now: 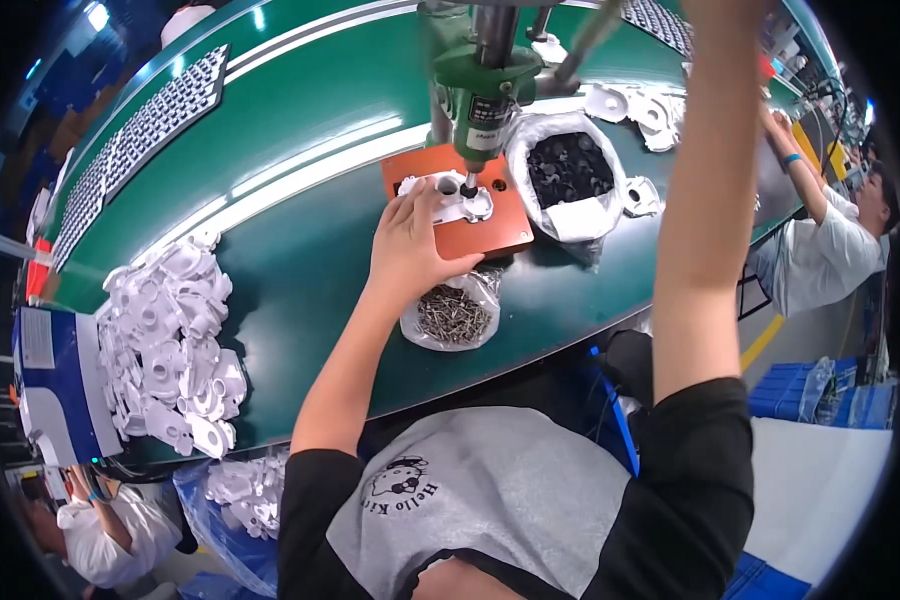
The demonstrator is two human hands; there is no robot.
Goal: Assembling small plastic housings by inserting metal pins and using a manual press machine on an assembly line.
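My left hand (410,240) rests on an orange block (490,235), its fingers over the left end of a white plastic part (452,208) and its thumb along the block's front edge. It holds that part in place. A green drill-press-like machine (478,105) stands over the block, and its spindle tip (470,186) comes down to a small black piece at the white part. My right arm (705,230) reaches up past the machine's lever (592,42); the hand itself lies beyond the upper edge, so its grip is hidden.
A bag of small screws (452,318) lies just before the block; a bag of black parts (570,175) stands right of it. White parts (170,350) are heaped at the left beside a blue-and-white device (65,375). A co-worker (820,240) sits at the right, another (110,530) lower left.
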